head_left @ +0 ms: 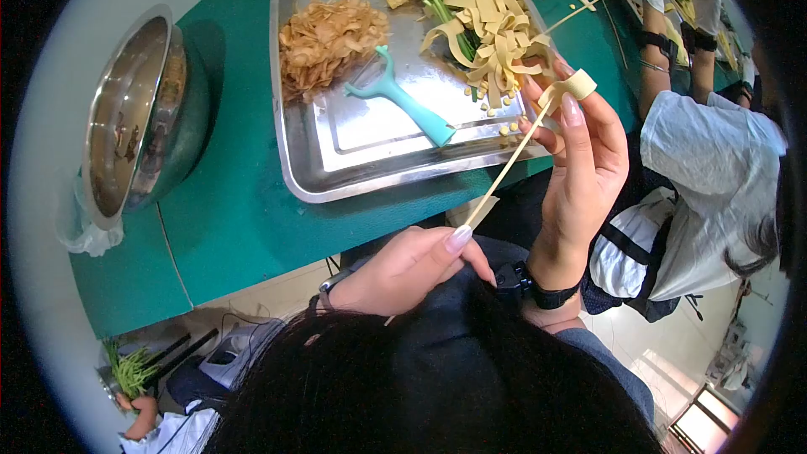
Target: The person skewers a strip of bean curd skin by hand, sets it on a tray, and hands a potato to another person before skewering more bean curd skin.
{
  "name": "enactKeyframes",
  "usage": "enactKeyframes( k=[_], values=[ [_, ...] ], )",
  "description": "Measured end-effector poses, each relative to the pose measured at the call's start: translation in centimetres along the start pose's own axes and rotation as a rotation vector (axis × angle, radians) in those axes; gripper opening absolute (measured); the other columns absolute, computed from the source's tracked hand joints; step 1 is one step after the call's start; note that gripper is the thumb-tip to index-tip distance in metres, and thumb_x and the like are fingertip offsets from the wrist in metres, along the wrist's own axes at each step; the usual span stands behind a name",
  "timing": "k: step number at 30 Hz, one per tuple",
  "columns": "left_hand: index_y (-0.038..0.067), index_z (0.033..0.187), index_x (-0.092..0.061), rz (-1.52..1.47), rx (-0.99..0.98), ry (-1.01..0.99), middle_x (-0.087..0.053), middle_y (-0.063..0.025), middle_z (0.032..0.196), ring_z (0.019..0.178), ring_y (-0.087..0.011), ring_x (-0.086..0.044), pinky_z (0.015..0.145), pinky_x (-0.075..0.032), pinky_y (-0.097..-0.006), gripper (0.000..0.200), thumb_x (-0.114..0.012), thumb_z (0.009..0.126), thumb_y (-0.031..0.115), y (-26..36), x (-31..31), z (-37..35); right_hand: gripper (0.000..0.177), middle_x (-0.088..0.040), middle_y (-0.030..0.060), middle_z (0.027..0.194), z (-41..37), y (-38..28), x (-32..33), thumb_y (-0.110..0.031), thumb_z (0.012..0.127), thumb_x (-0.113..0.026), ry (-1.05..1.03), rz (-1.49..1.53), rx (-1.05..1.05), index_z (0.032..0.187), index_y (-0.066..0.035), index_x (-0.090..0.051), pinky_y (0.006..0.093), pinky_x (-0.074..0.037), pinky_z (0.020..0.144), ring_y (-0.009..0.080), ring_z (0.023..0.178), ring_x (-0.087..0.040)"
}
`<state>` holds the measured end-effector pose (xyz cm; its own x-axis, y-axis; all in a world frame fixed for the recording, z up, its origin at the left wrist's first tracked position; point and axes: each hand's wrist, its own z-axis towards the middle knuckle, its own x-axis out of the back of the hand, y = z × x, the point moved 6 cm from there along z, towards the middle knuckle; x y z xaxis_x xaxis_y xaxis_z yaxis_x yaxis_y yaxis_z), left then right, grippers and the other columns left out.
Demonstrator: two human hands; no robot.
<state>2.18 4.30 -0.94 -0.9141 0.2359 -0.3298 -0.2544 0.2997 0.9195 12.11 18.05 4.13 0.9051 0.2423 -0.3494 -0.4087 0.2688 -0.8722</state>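
- While left hand is gripping the skewer low, right hand is pinching the strip.
- Strip is appearing soft, tearable; skewer light, stiff, best held low.

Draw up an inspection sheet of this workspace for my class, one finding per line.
Surface: green table with a seam in its left part; metal tray on it.
Job's things: wooden skewer with a folded strip at its upper end; more yellowish strips heaped in the tray.
Clutter: turquoise peeler beside brown flakes in the tray; metal bowl to its left.
Grips: left hand pinches the skewer's lower end; right hand holds the folded strip.
Cables: thin dark cord below the table's edge; its use cannot be told.
Surroundings: a co-worker's pale sleeve and gloved hands at right; another person's arm by green stalks, lower left.
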Motion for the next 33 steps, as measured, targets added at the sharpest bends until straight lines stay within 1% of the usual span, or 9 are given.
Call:
enactKeyframes(
  k=[8,11,17,22,26,33],
  values=[
    [-0.001,0.093,-0.059,-0.009,0.008,-0.007,-0.028,0.0073,0.056,0.05,-0.0045,-0.025,0.047,-0.021,-0.0203,0.047,-0.026,0.098,0.032,-0.4,0.2,-0.1,0.022,-0.055,0.021,0.113,-0.1,-0.5,-0.2,-0.005,0.087,-0.052,-0.022,-0.012,0.013,0.107,0.006,-0.053,0.0298,-0.058,0.067,0.0271,0.092,-0.062],
    [-0.001,0.093,-0.059,-0.002,0.008,-0.009,-0.028,0.0073,0.056,0.05,-0.0045,-0.025,0.047,-0.021,-0.0203,0.047,-0.026,0.098,0.032,-0.3,0.2,-0.2,0.021,-0.054,0.0217,0.114,-0.1,-0.7,-0.2,-0.002,0.087,-0.053,-0.039,0.004,0.038,0.106,0.006,-0.053,0.03,-0.058,0.067,0.0277,0.093,-0.062],
    [-0.001,0.093,-0.059,0.0,0.017,-0.011,-0.027,0.0074,0.055,0.049,-0.0046,-0.024,0.047,-0.021,-0.0204,0.047,-0.025,0.098,0.032,-0.1,0.2,-0.2,0.02,-0.053,0.0218,0.115,-0.2,-0.9,-0.1,0.005,0.085,-0.051,-0.097,-0.092,0.117,0.104,0.007,-0.053,0.0273,-0.056,0.07,0.0248,0.095,-0.061],
    [-0.001,0.093,-0.059,-0.002,0.029,-0.013,-0.027,0.0073,0.055,0.049,-0.0045,-0.024,0.047,-0.022,-0.0206,0.047,-0.025,0.098,0.032,-0.3,0.3,-0.3,0.019,-0.054,0.0197,0.112,-0.1,-1.1,0.1,0.006,0.085,-0.05,-0.108,-0.109,0.11,0.104,0.007,-0.054,0.0253,-0.056,0.069,0.0226,0.094,-0.061],
    [-0.001,0.093,-0.059,0.004,0.038,-0.017,-0.027,0.0072,0.055,0.049,-0.0047,-0.024,0.047,-0.022,-0.0206,0.047,-0.025,0.098,0.031,0.0,0.2,-0.3,0.019,-0.054,0.0181,0.111,0.0,-1.2,0.0,0.006,0.086,-0.049,-0.122,-0.141,0.143,0.103,0.007,-0.055,0.0238,-0.056,0.068,0.0217,0.092,-0.061],
    [-0.001,0.093,-0.059,-0.008,0.046,-0.008,-0.027,0.0073,0.055,0.049,-0.0048,-0.024,0.047,-0.021,-0.0208,0.048,-0.025,0.098,0.031,-0.1,0.3,-0.3,0.017,-0.059,0.0176,0.105,-0.2,-1.2,0.1,0.006,0.086,-0.05,-0.098,-0.184,0.157,0.101,0.006,-0.057,0.0244,-0.055,0.068,0.0196,0.09,-0.062]
  ],
)
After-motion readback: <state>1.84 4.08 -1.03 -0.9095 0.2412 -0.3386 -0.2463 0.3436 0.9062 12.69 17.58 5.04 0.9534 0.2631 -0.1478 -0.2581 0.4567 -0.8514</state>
